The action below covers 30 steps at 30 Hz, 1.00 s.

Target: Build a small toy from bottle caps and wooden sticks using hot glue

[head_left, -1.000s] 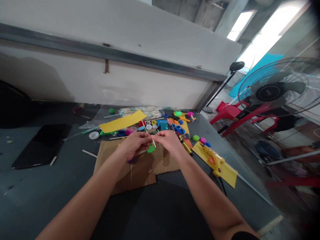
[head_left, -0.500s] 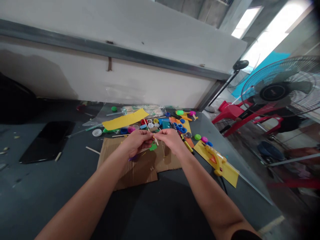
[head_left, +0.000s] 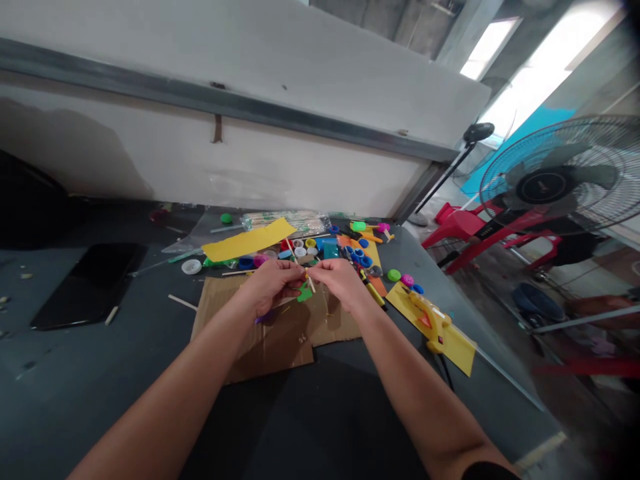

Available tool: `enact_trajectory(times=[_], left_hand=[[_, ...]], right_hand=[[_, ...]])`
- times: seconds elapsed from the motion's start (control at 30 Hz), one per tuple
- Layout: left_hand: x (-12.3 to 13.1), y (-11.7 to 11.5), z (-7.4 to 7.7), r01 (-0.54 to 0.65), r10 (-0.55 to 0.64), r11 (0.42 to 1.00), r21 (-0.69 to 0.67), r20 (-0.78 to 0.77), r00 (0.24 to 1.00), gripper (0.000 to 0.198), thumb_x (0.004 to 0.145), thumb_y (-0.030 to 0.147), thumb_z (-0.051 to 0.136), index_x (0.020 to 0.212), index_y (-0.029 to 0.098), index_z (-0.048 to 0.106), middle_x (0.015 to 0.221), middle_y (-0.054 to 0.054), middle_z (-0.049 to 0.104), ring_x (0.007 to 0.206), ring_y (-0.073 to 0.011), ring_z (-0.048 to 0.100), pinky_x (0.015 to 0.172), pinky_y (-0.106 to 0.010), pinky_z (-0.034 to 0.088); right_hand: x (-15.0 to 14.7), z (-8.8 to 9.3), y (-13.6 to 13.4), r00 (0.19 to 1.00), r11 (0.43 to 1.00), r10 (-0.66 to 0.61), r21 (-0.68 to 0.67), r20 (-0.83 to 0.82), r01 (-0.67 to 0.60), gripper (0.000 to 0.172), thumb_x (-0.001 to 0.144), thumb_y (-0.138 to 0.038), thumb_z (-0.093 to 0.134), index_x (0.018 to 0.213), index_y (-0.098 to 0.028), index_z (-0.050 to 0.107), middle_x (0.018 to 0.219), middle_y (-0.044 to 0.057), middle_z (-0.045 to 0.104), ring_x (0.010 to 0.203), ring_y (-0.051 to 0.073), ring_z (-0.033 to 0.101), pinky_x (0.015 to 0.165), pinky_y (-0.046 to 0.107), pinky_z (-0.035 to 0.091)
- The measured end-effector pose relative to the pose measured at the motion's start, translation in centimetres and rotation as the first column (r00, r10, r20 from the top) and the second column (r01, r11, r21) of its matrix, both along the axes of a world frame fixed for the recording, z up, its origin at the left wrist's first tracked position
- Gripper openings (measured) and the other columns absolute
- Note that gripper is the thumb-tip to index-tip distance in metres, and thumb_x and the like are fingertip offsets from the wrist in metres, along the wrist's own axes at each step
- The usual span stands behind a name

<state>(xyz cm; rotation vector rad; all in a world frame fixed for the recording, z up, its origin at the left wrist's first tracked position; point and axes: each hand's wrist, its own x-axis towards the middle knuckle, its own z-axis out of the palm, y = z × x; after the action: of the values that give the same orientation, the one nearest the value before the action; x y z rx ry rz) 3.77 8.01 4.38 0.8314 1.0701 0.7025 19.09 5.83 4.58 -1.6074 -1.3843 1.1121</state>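
Above a sheet of brown cardboard (head_left: 265,353), my left hand (head_left: 273,285) and my right hand (head_left: 340,280) meet fingertip to fingertip. My left hand is closed around a thin wooden stick (head_left: 311,283), which slants between the hands. The thumb and finger of my right hand pinch a small orange piece (head_left: 307,273) at the stick; the fingertips partly hide it. Just under the fingers is a flat green piece (head_left: 305,293). A purple piece (head_left: 264,318) shows below my left hand.
Bottle caps (head_left: 300,252), a yellow strip (head_left: 250,241) and bagged sticks (head_left: 285,220) lie behind the hands. To the right, a yellow glue gun (head_left: 433,320) rests on a yellow sheet (head_left: 465,353), its cord trailing. A black phone (head_left: 87,287) lies left. A fan (head_left: 545,183) stands beyond the table.
The view has shifted very slightly. Both hands keep the same pinch on the stick and orange piece, with no other clear movement.
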Motion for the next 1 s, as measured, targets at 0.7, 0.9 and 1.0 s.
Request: enact_trajectory(times=[0.7, 0.9, 1.0], left_hand=[[0.19, -0.19, 0.40, 0.011, -0.007, 0.998, 0.058, -0.072, 0.997, 0.014, 0.080, 0.012, 0.063, 0.066, 0.013, 0.061, 0.056, 0.002, 0.062, 0.045, -0.0066, 0.057, 0.052, -0.019, 0.049], [0.30, -0.25, 0.62, 0.011, -0.001, 0.997, 0.076, -0.126, 0.992, 0.014, 0.079, 0.014, 0.065, 0.065, 0.015, 0.060, 0.058, 0.001, 0.063, 0.047, -0.0079, 0.058, 0.053, -0.020, 0.049], [0.34, -0.28, 0.75, 0.016, -0.004, 0.996, 0.083, -0.144, 0.990, 0.015, 0.080, 0.014, 0.063, 0.065, 0.015, 0.061, 0.059, 0.000, 0.064, 0.047, -0.0081, 0.058, 0.052, -0.020, 0.048]], right_hand=[[-0.21, 0.08, -0.08, 0.999, 1.000, 0.002, -0.005, 0.046, -0.002, 0.021, 0.066, -0.038, 0.063, 0.062, -0.017, 0.062, 0.053, -0.006, 0.047, 0.054, 0.010, 0.038, 0.053, 0.024, 0.026], [-0.21, 0.18, -0.09, 1.000, 1.000, 0.019, -0.008, 0.017, -0.019, 0.023, 0.068, -0.039, 0.062, 0.060, -0.017, 0.060, 0.051, -0.006, 0.043, 0.053, 0.010, 0.036, 0.053, 0.025, 0.024], [-0.28, 0.36, -0.19, 1.000, 1.000, 0.014, -0.008, -0.001, -0.014, 0.021, 0.068, -0.036, 0.060, 0.057, -0.018, 0.058, 0.050, -0.006, 0.042, 0.052, 0.009, 0.034, 0.052, 0.025, 0.024]])
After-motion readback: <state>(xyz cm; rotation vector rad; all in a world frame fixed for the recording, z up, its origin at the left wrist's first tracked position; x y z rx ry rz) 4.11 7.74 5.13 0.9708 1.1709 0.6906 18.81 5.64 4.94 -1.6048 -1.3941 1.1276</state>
